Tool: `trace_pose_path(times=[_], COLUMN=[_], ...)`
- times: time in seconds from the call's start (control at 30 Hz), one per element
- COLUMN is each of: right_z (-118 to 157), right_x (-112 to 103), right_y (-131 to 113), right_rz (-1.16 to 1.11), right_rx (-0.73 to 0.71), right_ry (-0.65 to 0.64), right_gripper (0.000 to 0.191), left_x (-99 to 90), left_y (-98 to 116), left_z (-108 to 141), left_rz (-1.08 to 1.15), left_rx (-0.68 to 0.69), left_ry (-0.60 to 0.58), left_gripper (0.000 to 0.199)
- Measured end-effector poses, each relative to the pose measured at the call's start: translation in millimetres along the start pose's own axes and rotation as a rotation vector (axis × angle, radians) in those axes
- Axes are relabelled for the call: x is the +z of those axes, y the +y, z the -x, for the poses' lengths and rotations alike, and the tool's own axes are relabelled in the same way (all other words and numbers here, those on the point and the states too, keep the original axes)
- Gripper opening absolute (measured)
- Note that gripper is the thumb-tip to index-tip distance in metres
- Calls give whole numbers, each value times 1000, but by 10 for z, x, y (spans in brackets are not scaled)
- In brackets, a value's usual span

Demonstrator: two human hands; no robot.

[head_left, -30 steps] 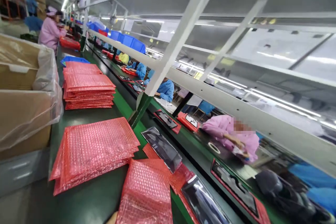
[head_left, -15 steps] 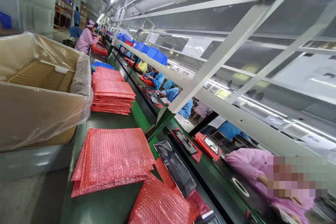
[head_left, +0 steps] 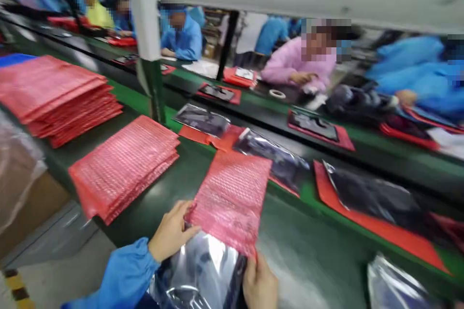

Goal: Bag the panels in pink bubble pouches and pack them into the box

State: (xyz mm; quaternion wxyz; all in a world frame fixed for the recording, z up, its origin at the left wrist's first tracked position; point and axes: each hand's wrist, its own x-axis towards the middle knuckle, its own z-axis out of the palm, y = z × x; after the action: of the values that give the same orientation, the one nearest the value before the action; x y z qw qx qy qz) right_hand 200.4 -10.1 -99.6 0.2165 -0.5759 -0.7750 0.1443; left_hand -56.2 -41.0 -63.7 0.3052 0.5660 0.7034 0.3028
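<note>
A red bubble bag [head_left: 232, 188] lies in front of me, its near edge over the far end of a dark flat item in shiny clear plastic [head_left: 203, 270]. My left hand [head_left: 176, 231] closes on the bag's near left corner, with the thumb over the plastic-wrapped item. At the bag's near right corner, my right hand [head_left: 260, 280] pinches the edge beside the item. How far the item reaches inside the bag is hidden.
To the left are a short stack of red bubble bags [head_left: 126, 164] and a taller stack [head_left: 54, 91]. Wrapped dark items [head_left: 271, 154] lie beyond the bag. A green post [head_left: 154, 89] stands at the belt. Co-workers sit across, one in a pink sleeve [head_left: 282, 60].
My view has swung right and down to the bench. Both my hands have come into view, holding a red bubble bag at a wrapped item.
</note>
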Motion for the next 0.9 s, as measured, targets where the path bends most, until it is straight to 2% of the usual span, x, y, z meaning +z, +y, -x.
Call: trace_pose_path(times=[0.07,0.1,0.13,0.2,0.3,0.4,0.47,0.53,0.6,0.7,0.77,0.83,0.9], right_z=[106,104,78,-6,-119,-155,-114,-8,152,399,496,519,486], right_x=[-9,-23,-46,-109,-208,-272,-310,-357,-406,-465,-491,-503,-498], right_y=[-49,-89,-131,-204,-254,-265,-271,-281,-305,-374,-417,-426,-395], right_rz=[80,115,143,196,287,354,383,381,324,198,137,87,9], right_rx=[67,55,15,-100,-222,-244,-246,-268,-308,-318,-297,-275,-248], right_ry=[101,143,175,202,188,138,75,-4,-68,-87,-80,-77,-53], right_gripper=[56,57,56,53,43,29,27,29,32,31,30,30,29], left_x=[15,16,12,-8,-69,-143,-187,-235,-295,-377,-378,-299,-138], left_y=[173,229,265,286,238,157,74,-50,-197,-351,-330,-189,31], left_z=[-82,-114,-145,-216,-334,-370,-313,-213,-104,38,124,198,240], left_rz=[-121,-223,-339,-561,-747,-840,-884,-831,-680,-441,-295,-122,97], left_rx=[-54,-69,-78,-87,-68,-67,-52,42,220,462,510,403,163], left_ry=[-101,-135,-157,-186,-219,-264,-297,-321,-321,-204,-77,120,359], left_gripper=[68,71,67,46,29,26,22,20,18,17,15,11,11])
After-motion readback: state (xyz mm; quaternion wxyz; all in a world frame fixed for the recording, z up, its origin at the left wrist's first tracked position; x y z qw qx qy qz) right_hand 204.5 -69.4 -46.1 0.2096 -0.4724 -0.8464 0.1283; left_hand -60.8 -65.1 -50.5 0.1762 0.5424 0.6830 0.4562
